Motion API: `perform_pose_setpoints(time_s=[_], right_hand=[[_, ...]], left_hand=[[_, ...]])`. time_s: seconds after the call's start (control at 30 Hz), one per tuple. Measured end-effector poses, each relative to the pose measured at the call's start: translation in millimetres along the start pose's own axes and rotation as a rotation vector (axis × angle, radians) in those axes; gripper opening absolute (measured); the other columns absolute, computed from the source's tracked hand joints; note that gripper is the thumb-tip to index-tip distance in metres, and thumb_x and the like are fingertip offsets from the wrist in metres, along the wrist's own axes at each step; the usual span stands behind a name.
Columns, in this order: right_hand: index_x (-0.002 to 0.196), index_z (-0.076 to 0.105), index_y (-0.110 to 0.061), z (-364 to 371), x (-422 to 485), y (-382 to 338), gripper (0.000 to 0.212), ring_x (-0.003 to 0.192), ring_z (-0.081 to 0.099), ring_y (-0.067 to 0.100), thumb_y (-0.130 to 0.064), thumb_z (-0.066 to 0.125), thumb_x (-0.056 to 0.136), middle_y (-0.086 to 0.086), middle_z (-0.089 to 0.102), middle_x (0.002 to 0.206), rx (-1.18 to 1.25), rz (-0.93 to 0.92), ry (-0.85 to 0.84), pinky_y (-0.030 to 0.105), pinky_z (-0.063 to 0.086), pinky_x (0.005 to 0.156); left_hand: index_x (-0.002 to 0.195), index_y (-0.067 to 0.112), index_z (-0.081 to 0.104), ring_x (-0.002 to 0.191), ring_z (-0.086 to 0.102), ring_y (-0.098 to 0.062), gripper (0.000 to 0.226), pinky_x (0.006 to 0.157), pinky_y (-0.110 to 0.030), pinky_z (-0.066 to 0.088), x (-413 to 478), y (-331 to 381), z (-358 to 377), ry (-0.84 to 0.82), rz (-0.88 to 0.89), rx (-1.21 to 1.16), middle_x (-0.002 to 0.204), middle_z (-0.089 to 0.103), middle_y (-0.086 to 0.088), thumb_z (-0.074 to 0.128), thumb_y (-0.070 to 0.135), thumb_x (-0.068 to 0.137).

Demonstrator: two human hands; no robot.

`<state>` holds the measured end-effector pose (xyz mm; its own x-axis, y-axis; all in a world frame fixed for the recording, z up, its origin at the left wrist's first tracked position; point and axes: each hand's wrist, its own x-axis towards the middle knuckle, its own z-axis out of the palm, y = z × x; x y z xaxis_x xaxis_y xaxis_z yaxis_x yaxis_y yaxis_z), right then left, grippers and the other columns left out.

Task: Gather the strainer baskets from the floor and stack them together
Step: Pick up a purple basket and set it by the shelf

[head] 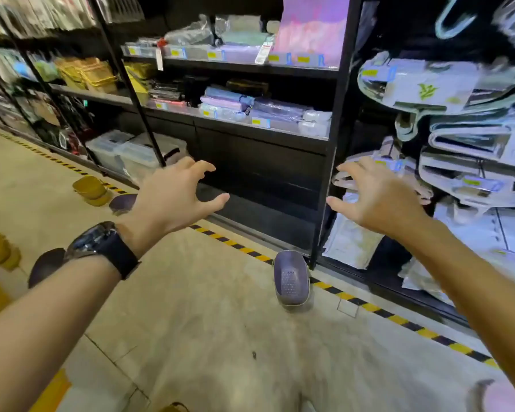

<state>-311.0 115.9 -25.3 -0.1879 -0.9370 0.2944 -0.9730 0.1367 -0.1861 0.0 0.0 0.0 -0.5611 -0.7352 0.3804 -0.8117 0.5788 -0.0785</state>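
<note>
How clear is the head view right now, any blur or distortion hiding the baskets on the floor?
Head view: wide-angle bending at the edges, motion blur smearing the right-hand shelves; the purple strainer basket near the striped floor tape reads sharp enough; the yellow baskets at left are soft; dim, purplish shop lighting.

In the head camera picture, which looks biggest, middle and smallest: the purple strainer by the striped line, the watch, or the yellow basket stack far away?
1. Watch, though it's nearest the camera.
2. Purple strainer.
3. Yellow basket stack, though it's farthest away.
</note>
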Motion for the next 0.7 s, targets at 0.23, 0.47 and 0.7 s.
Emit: perform_pose_setpoints(time_s=[0.23,0.47,0.7], right_hand=[[0.143,0.044,-0.024,48,66,67,0.067,0.127,0.050,0.031,-0.057,0.060,0.086,0.008,0.050,0.142,0.033,0.130,-0.125,0.042,0.047,0.088],[0.148,0.036,-0.021,95,126,73,0.074,0.129,0.047,0.031,-0.059,0.057,0.087,0.008,0.046,0.144,-0.018,0.130,-0.197,0.043,0.048,0.092],[0.147,0.036,-0.022,158,186,21,0.075,0.122,0.049,0.029,-0.060,0.055,0.086,0.005,0.045,0.137,-0.111,0.145,-0.292,0.040,0.050,0.082]], left_hand=[[0.139,0.027,0.049,0.103,0.063,-0.031,0.068,0.075,-0.040,0.052,77,16,69,-0.086,-0.039,-0.056,0.131,0.053,-0.005,0.052,0.068,0.084],[0.135,0.027,0.052,0.096,0.065,-0.028,0.066,0.063,-0.032,0.044,122,-21,134,-0.094,-0.032,-0.074,0.124,0.058,-0.004,0.056,0.069,0.084],[0.142,0.029,0.046,0.114,0.061,-0.028,0.074,0.078,-0.038,0.054,173,-91,202,-0.218,-0.036,-0.166,0.136,0.053,-0.003,0.046,0.073,0.083]])
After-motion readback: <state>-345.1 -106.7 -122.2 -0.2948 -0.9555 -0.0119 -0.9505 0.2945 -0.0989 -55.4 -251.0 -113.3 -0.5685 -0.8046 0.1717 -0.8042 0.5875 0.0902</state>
